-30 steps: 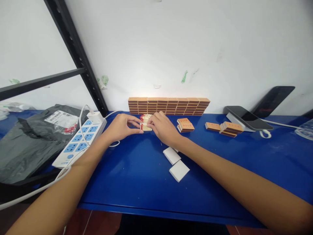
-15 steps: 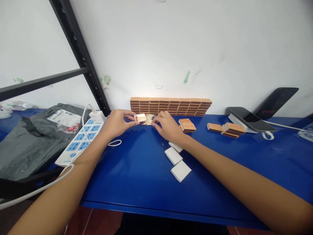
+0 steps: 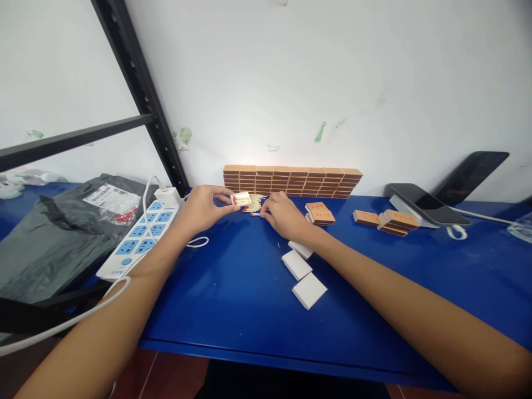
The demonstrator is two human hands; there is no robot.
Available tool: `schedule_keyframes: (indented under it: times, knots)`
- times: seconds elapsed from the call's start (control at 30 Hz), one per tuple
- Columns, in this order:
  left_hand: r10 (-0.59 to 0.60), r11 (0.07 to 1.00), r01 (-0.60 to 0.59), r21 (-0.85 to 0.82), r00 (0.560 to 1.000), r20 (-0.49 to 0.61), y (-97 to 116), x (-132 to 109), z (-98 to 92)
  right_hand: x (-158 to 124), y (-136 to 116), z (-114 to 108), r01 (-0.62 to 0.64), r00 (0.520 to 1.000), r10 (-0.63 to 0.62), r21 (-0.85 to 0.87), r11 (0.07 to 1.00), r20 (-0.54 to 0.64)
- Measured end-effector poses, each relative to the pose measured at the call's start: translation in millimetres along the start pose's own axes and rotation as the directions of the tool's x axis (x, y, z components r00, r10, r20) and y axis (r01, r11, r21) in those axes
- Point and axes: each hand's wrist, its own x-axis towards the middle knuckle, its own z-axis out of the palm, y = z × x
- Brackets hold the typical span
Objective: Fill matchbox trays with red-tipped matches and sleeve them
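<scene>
My left hand (image 3: 203, 209) pinches a small white matchbox tray (image 3: 246, 203) by its end, between thumb and fingers. Red-tipped matchsticks lie inside the tray. Right beside it, a loose pile of matchsticks (image 3: 256, 204) rests on the blue table. My right hand (image 3: 284, 216) is at the pile's right edge, thumb and fingertips closed together low on a matchstick; its far end is hidden by the fingers. Under my right wrist and nearer to me lie several white matchbox trays, one of them a white tray (image 3: 310, 290) in front.
A long stacked wall of matchboxes (image 3: 291, 182) stands against the white wall. More orange matchboxes (image 3: 319, 214) lie right of my hand, with another small stack (image 3: 398, 220) farther right by a phone (image 3: 430, 202). At left are a power strip (image 3: 141, 235), white cable and grey bag (image 3: 62, 238).
My right fingertips have drawn slightly down and together at the edge of the match pile. My left hand still holds the tray; the whole view has shifted a little.
</scene>
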Motion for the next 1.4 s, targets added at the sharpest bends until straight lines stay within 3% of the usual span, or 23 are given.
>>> schedule_keyframes:
  times: [0.53,1.03,1.4]
  knots:
    - [-0.015,1.000,0.012,0.025,0.996,0.091,1.2,1.1,1.4,-6.1,5.1,-10.0,-0.023,0.998,0.015,0.163,0.986,0.055]
    - [0.039,0.998,-0.028,-0.053,0.976,0.213,7.6,-0.3,1.7,-5.7,0.9,-12.3,-0.017,1.000,0.019,0.234,0.972,-0.006]
    - [0.017,0.987,0.027,-0.158,0.962,0.273,15.2,-3.6,2.5,-8.3,-14.2,-12.8,0.032,0.997,-0.014,0.230,0.973,-0.077]
